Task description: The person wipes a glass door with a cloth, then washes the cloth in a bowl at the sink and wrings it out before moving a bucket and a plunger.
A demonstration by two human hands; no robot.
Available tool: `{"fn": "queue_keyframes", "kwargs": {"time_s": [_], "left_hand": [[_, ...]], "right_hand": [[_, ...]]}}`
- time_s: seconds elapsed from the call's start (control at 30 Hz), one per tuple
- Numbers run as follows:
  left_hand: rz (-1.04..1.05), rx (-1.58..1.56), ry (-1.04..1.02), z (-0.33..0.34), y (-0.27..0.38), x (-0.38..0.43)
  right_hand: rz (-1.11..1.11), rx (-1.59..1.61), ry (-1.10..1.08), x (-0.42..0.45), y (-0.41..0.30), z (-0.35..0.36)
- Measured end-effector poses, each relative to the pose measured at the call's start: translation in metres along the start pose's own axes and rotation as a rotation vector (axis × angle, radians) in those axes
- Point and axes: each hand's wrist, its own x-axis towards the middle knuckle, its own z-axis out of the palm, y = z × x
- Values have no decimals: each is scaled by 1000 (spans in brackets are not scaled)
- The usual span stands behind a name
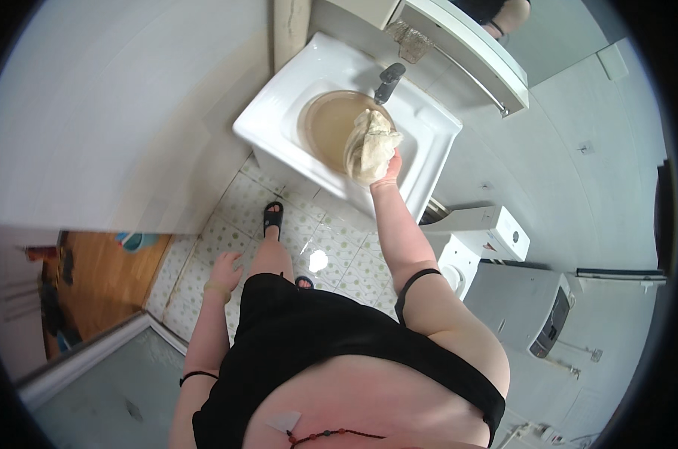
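My right hand (393,169) grips a crumpled, cream-coloured wet-looking cloth (368,147) from its right side; the cloth hides most of my fingers. It is over the right part of a round basin (310,106) that holds cloudy, brownish water (332,129). The basin sits in the bowl of a white ceramic washbasin (271,115). A grey tap (389,83) stands at the washbasin's back edge, just beyond the cloth. Down at my side hangs my left hand (225,272), holding nothing, its fingers loosely apart above the tiled floor.
A mirror cabinet with a shelf (462,62) juts from the wall above the tap. Right of the washbasin stands a washing machine (502,300), beside a white plastic appliance or fixture (485,227). The patterned tile floor (339,247) shines as if wet. A glass panel (114,393) stands at lower left.
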Motion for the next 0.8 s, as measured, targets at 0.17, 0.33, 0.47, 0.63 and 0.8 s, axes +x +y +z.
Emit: {"fn": "queue_keyframes", "kwargs": {"time_s": [0.17,0.33,0.47,0.63,0.8], "left_hand": [[241,-123,-259,-67,165,136],[388,-77,-488,-98,272,230],[479,-336,-521,-36,258,298],[-210,-642,-767,60,291,362],[-642,-1228,-842,146,248,402]], "right_hand": [[-83,-219,425,77,-6,-36],[-280,-1194,951,101,-9,-51],[-19,-2332,750,108,49,-4],[272,-2305,816,120,28,-75],[72,-1799,867,143,22,-51]]}}
